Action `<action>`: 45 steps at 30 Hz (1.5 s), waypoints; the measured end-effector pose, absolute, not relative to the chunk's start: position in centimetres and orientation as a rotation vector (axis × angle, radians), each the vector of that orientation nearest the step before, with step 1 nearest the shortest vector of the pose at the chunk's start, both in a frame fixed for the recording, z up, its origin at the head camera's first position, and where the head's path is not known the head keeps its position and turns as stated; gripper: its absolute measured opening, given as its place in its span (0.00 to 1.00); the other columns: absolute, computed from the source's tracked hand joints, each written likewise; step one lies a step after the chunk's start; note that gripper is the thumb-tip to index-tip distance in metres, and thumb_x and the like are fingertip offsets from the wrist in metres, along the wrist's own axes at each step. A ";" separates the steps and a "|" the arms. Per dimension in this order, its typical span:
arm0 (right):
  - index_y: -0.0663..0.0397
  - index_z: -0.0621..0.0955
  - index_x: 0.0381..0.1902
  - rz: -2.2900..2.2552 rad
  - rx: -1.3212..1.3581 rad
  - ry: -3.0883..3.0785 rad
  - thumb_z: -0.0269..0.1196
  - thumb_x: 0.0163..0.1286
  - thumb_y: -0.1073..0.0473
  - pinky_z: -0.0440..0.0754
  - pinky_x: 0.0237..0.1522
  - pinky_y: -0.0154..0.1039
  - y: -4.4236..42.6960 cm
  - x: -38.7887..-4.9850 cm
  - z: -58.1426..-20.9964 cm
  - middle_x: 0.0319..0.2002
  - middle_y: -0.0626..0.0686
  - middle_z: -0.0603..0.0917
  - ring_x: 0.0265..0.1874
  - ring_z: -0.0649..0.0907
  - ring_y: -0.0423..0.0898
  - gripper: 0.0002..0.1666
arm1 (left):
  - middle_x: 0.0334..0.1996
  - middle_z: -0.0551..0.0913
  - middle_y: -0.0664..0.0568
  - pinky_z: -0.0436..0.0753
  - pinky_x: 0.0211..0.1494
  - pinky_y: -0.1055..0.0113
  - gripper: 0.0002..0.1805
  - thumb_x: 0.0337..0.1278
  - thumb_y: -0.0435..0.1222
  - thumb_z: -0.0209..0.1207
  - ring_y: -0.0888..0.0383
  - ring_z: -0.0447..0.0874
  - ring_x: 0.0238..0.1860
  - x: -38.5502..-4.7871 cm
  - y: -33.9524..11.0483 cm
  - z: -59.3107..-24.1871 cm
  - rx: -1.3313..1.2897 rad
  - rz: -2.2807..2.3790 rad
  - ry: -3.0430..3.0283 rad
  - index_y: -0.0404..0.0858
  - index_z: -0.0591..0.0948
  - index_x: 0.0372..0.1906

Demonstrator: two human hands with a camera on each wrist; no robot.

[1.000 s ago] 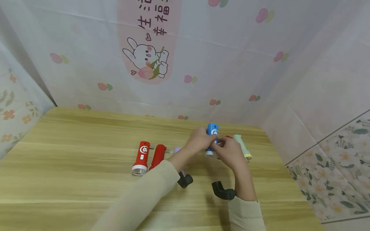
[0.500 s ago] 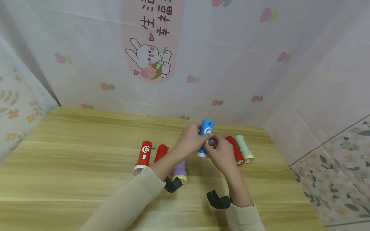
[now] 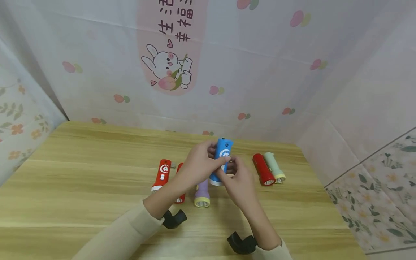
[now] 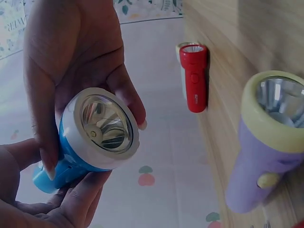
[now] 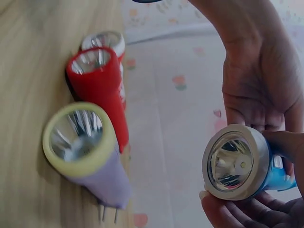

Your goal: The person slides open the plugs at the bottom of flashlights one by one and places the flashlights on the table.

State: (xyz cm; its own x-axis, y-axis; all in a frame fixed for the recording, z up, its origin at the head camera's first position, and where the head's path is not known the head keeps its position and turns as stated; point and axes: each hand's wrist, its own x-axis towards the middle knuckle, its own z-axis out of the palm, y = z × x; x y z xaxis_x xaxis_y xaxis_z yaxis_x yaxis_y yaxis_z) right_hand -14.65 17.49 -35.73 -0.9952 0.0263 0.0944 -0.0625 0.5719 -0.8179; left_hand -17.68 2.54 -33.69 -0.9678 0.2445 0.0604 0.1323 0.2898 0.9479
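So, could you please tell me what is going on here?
A person's left hand and right hand hold a blue round-headed flashlight with a white rim above the wood-grain table. A yellow-rimmed purple flashlight lies near two red flashlights; farther right lie another red flashlight and a pale-green flashlight.

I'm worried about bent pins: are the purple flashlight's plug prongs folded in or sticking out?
Sticking out: the right wrist view shows two thin metal prongs jutting from the purple flashlight, near its narrow end.
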 end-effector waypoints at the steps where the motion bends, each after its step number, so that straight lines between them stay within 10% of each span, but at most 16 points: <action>1: 0.57 0.75 0.59 1.432 0.035 -2.688 0.69 0.67 0.49 0.89 0.45 0.41 17.3 -14.4 -35.8 0.46 0.55 0.87 0.44 0.88 0.47 0.28 | 0.51 0.85 0.51 0.87 0.54 0.57 0.32 0.61 0.47 0.68 0.55 0.85 0.53 -17.5 2.3 -33.7 0.363 1.792 2.437 0.39 0.74 0.66; 45: 0.49 0.83 0.53 1.125 0.564 -2.514 0.78 0.57 0.54 0.89 0.48 0.43 16.0 -11.4 -35.2 0.49 0.45 0.90 0.46 0.90 0.43 0.26 | 0.56 0.84 0.49 0.85 0.60 0.62 0.25 0.60 0.35 0.69 0.54 0.87 0.57 -12.4 -2.0 -31.9 0.552 2.086 2.210 0.42 0.78 0.62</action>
State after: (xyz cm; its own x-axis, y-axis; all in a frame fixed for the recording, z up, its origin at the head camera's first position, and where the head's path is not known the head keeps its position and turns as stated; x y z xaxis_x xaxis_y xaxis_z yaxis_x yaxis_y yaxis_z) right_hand -11.42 15.99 -35.22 -0.8676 -0.2197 0.4461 -0.4790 0.6100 -0.6312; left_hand -12.43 -2.00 -31.88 -0.9347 0.2914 0.2034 0.2200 0.0248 0.9752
